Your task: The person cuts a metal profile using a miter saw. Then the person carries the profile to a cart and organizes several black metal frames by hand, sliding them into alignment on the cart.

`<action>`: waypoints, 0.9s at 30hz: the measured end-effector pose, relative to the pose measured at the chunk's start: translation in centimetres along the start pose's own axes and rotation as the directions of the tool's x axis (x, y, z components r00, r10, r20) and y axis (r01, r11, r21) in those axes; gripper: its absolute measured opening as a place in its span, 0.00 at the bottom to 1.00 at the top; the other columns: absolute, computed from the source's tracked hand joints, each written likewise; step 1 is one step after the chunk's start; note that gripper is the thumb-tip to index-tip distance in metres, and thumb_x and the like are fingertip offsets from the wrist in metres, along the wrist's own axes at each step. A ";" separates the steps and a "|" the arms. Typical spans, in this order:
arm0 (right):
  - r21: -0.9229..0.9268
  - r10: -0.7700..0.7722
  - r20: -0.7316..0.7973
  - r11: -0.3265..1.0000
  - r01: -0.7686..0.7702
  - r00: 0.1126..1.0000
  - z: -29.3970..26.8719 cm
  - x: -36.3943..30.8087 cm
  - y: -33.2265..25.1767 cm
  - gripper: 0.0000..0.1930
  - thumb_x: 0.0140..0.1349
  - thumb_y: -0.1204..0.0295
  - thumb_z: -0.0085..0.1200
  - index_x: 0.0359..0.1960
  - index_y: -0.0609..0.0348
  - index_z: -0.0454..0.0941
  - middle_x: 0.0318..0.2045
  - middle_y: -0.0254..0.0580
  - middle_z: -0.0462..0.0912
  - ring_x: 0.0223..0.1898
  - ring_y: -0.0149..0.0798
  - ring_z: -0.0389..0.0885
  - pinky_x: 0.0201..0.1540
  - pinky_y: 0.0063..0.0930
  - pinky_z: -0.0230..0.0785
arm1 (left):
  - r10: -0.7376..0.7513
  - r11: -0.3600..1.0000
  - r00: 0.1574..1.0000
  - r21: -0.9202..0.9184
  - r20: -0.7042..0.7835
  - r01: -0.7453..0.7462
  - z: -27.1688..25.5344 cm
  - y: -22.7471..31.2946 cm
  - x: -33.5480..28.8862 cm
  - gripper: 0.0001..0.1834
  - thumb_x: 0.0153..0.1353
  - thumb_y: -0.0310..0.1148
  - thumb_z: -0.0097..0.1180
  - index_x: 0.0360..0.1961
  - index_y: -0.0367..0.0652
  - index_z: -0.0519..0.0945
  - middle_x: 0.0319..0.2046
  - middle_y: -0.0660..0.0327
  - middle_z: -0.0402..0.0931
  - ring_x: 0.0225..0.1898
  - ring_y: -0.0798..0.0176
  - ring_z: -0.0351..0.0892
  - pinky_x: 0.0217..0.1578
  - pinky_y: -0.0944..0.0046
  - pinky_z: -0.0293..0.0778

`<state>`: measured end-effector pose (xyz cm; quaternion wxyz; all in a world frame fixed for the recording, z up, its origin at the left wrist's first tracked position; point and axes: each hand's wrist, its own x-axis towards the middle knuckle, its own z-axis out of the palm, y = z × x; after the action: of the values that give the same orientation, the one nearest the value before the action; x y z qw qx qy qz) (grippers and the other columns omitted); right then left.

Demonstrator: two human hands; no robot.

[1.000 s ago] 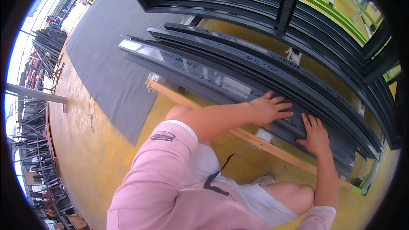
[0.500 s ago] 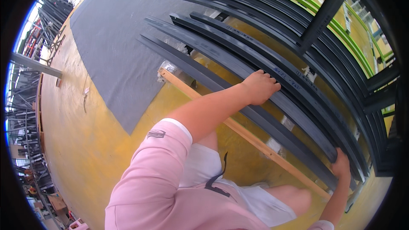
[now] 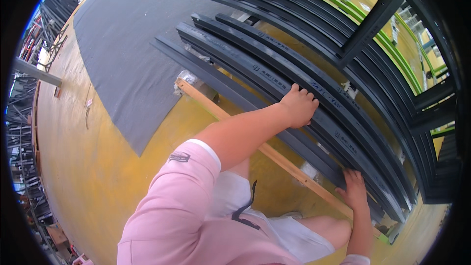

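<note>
Several long dark grey profile bars lie side by side, slanting from upper left to lower right. My left hand is closed over the middle of one profile bar, whose upper face carries printed marks. Nearer to me lies another dark bar, passing under my left forearm. My right hand has its fingers stretched and its thumb apart, resting by the lower right part of these two bars. Beyond the gripped bar lies a bar with blue handwriting.
A wooden strip runs along my side of the bars. Large dark frames stand beyond them, with green racks behind. A grey mat covers the yellow floor at upper left. Plastic wrap sits near the strip's end.
The gripped bar has turned, so a printed face now shows, and it lies closer to the bar beyond. My right hand has left that bar's end and moved left along the bars.
</note>
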<state>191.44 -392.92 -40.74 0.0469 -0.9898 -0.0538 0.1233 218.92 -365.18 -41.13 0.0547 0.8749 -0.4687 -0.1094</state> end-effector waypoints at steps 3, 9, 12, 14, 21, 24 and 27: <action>-0.063 0.021 0.102 0.998 -0.015 0.995 2.2 0.4 0.2 0.29 0.51 0.72 0.65 0.57 0.64 0.76 0.54 0.51 0.78 0.58 0.53 0.74 0.61 0.49 0.70 | 0.105 0.994 0.976 0.004 -0.191 -0.106 0.5 1.3 -1.2 0.35 0.59 0.46 0.67 0.64 0.40 0.74 0.61 0.52 0.73 0.68 0.49 0.68 0.68 0.38 0.58; -0.140 0.178 -0.004 0.974 -0.176 0.984 2.5 -0.3 0.1 0.25 0.47 0.74 0.61 0.51 0.64 0.76 0.48 0.52 0.78 0.54 0.53 0.75 0.58 0.47 0.70 | 0.184 0.967 0.956 -0.130 -0.227 -0.217 -0.2 2.6 -1.0 0.32 0.61 0.46 0.65 0.64 0.43 0.75 0.60 0.50 0.74 0.66 0.45 0.70 0.66 0.38 0.62; -0.094 0.211 -0.130 0.970 -0.224 0.969 -0.5 -2.1 0.5 0.23 0.47 0.73 0.63 0.48 0.62 0.76 0.46 0.51 0.79 0.52 0.54 0.76 0.56 0.46 0.72 | 0.107 0.952 0.944 -0.241 -0.312 -0.188 -1.1 1.1 2.3 0.28 0.62 0.45 0.64 0.59 0.42 0.78 0.56 0.50 0.77 0.60 0.44 0.75 0.59 0.43 0.70; -0.042 0.220 -0.152 0.973 -0.228 0.964 -1.4 -3.0 0.2 0.22 0.46 0.71 0.65 0.45 0.61 0.77 0.43 0.50 0.80 0.50 0.53 0.77 0.53 0.45 0.73 | 0.069 0.987 0.947 -0.116 -0.314 -0.110 -2.2 -0.2 4.6 0.26 0.63 0.45 0.62 0.58 0.41 0.78 0.55 0.50 0.78 0.59 0.44 0.77 0.58 0.45 0.72; 0.037 0.246 -0.214 0.969 -0.244 0.945 -0.9 -7.6 -1.2 0.19 0.43 0.67 0.72 0.37 0.55 0.79 0.36 0.41 0.81 0.44 0.48 0.79 0.46 0.42 0.75 | 0.160 0.981 0.987 -0.108 -0.021 -0.162 -2.1 1.8 15.7 0.28 0.64 0.49 0.63 0.59 0.43 0.79 0.55 0.49 0.81 0.59 0.43 0.78 0.57 0.46 0.74; 0.030 0.263 -0.233 0.964 -0.264 0.936 -2.3 -9.6 -2.2 0.18 0.44 0.67 0.72 0.36 0.54 0.79 0.36 0.39 0.80 0.44 0.47 0.79 0.47 0.41 0.75 | 0.251 0.968 0.961 0.004 0.120 -0.253 -0.8 3.0 19.9 0.27 0.61 0.49 0.66 0.54 0.41 0.82 0.50 0.47 0.84 0.55 0.40 0.80 0.54 0.46 0.76; 0.007 0.244 -0.248 0.968 -0.250 0.937 -2.9 -9.8 -2.9 0.17 0.46 0.66 0.71 0.36 0.53 0.78 0.36 0.37 0.80 0.44 0.45 0.79 0.47 0.39 0.74 | 0.279 0.954 0.956 0.087 0.093 -0.287 0.1 2.6 21.0 0.23 0.58 0.48 0.69 0.47 0.43 0.85 0.48 0.46 0.84 0.53 0.41 0.82 0.53 0.45 0.77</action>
<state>182.42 -391.45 -35.26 0.0251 -0.9968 0.0757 0.0033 228.07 -384.15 -43.69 0.0073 0.7951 -0.5960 -0.1116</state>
